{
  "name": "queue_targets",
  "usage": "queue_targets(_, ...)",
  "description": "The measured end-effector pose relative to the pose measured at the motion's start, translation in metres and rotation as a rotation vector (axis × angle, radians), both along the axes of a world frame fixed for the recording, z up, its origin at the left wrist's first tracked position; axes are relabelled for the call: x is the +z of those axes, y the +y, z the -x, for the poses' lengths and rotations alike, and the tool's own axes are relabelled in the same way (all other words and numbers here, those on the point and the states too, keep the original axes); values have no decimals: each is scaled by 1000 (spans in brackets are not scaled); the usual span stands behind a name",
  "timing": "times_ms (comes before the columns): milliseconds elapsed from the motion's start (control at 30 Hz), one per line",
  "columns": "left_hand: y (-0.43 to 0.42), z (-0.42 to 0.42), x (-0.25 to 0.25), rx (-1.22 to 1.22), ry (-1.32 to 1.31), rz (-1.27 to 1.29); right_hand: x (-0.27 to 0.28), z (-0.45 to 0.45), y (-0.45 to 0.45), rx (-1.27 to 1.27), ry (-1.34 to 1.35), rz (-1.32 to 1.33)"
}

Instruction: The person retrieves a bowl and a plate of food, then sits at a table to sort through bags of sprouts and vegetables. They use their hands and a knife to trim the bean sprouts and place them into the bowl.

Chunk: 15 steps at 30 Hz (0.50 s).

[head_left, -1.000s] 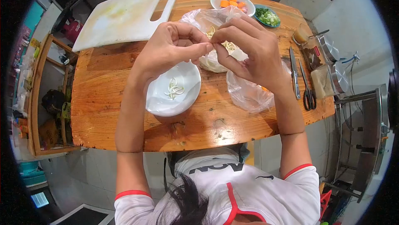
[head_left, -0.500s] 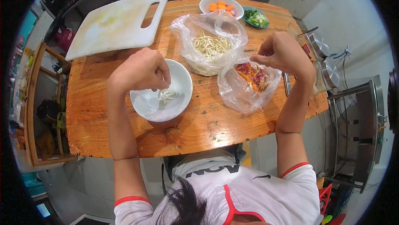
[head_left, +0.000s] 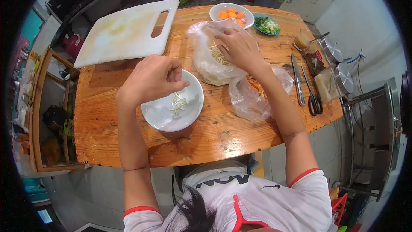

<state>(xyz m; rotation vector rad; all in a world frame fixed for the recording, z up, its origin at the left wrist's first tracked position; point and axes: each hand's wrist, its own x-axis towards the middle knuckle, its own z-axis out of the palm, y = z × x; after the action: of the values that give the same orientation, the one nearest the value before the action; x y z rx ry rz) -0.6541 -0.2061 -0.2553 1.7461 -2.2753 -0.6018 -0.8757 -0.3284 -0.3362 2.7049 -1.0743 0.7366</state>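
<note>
My left hand (head_left: 155, 76) hangs over the white bowl (head_left: 194, 106) with its fingers curled together. Whether anything is pinched in them is hidden. A small heap of pale bean sprouts (head_left: 178, 103) lies inside that bowl. Over the mouth of a clear plastic bag (head_left: 201, 67) is my right hand (head_left: 241, 48), its fingers apart and pointing down. Bean sprouts (head_left: 218, 54) fill this bag, partly covered by the hand. Beneath my right forearm sits a second plastic bag (head_left: 245, 105) with orange strips in it, partly hidden.
A white cutting board (head_left: 124, 30) lies at the back left. Behind the bags stand a bowl of orange chunks (head_left: 231, 14) and a plate of chopped greens (head_left: 267, 25). To the right are a knife (head_left: 298, 79), scissors (head_left: 314, 101) and a glass (head_left: 301, 41).
My right hand has moved left from the bag of orange strips to the bean sprout bag, and its fingers have spread. My left hand has lifted slightly from the sprouts in the bowl.
</note>
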Motion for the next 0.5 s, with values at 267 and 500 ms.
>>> queue_targets(267,-2,-6,-9,-39,120,89,14,11,3,35,-101,-195)
queue_targets(500,-5,-5,-7,-44,136,141,27,19,4,18,-125,-370)
